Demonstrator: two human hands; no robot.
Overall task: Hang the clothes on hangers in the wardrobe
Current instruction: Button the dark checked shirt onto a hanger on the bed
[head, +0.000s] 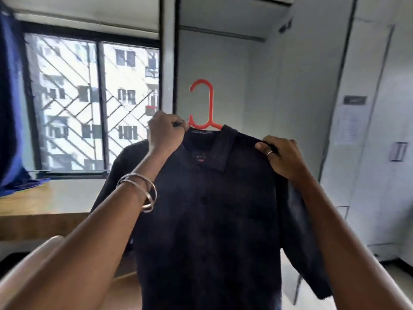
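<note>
A dark navy collared shirt [207, 209] hangs on an orange plastic hanger [206, 104], held up in front of me at chest height. The hanger's hook rises above the collar; its arms are hidden inside the shirt. My left hand [166, 133] grips the shirt's collar and the hanger's left shoulder beside the hook. My right hand [280, 156], with a ring on it, pinches the shirt's right shoulder seam. Several bangles sit on my left wrist.
A barred window [93, 101] fills the back left, with a blue cloth [11, 104] hanging at the far left over a wooden desk [44, 206]. Grey-white wardrobe doors [368, 130] with a handle [399, 151] stand to the right.
</note>
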